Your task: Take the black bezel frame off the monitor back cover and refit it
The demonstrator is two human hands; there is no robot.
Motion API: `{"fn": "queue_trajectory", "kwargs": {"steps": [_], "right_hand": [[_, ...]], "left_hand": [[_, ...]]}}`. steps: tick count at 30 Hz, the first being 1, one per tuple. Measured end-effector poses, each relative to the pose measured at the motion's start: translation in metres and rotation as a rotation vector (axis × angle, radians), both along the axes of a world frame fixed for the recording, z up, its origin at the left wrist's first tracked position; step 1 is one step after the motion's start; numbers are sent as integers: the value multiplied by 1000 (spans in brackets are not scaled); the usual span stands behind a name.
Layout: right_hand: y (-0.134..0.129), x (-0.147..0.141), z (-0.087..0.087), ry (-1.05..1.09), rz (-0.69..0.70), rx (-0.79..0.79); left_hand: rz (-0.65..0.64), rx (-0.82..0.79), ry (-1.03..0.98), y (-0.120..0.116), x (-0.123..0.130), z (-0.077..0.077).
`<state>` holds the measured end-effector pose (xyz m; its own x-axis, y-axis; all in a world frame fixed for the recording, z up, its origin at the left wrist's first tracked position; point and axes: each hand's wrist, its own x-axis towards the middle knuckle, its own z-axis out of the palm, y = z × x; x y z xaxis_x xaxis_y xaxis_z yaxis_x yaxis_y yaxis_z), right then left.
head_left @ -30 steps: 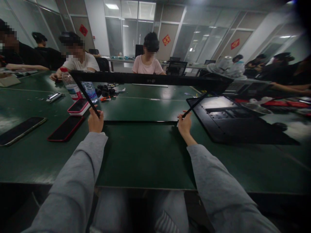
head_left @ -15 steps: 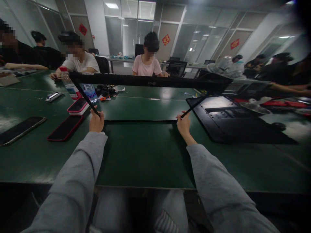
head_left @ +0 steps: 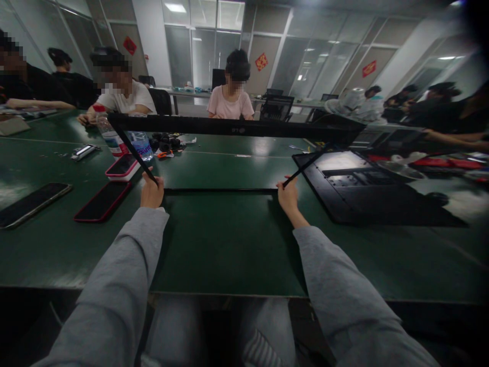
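Observation:
A thin black screen bezel [head_left: 214,126] with an upside-down LG logo is held up over the green table [head_left: 229,244], tilted so its wide bar is the far, raised side. My left hand [head_left: 152,191] is closed around its near left corner. At the near right corner, my right hand [head_left: 288,196] grips the frame with closed fingers. Through the open middle of the bezel the tabletop shows. Right of my right hand lies a black laptop body [head_left: 367,191], underside facing up. A phone with a red edge [head_left: 102,203] rests left of my left hand.
Another phone [head_left: 34,204] lies at the far left. A pink-and-white phone [head_left: 121,167] sits near two plastic bottles [head_left: 142,145]. Behind them is a pile of small dark parts [head_left: 166,141]. Several people sit around, one in a pink shirt [head_left: 230,103] across the table.
Almost nothing differs: both hands and the bezel stay in place. Across the table, the person in pink has drawn an arm inward.

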<state>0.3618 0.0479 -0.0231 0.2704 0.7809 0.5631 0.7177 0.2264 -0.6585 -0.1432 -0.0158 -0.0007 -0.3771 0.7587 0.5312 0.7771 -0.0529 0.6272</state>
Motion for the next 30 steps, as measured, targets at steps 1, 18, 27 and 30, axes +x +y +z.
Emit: {"fn": "queue_trajectory", "kwargs": {"steps": [1, 18, 27, 30], "right_hand": [[0, 0, 0, 0, 1, 1], [1, 0, -2, 1, 0, -16], [0, 3, -3, 7, 30, -40], [-1, 1, -1, 12, 31, -59]], "left_hand": [[-3, -9, 0, 0, 0, -1], [-18, -31, -13, 5, -5, -6], [-8, -39, -7, 1, -1, -2], [-1, -49, -8, 2, -1, -2]]}}
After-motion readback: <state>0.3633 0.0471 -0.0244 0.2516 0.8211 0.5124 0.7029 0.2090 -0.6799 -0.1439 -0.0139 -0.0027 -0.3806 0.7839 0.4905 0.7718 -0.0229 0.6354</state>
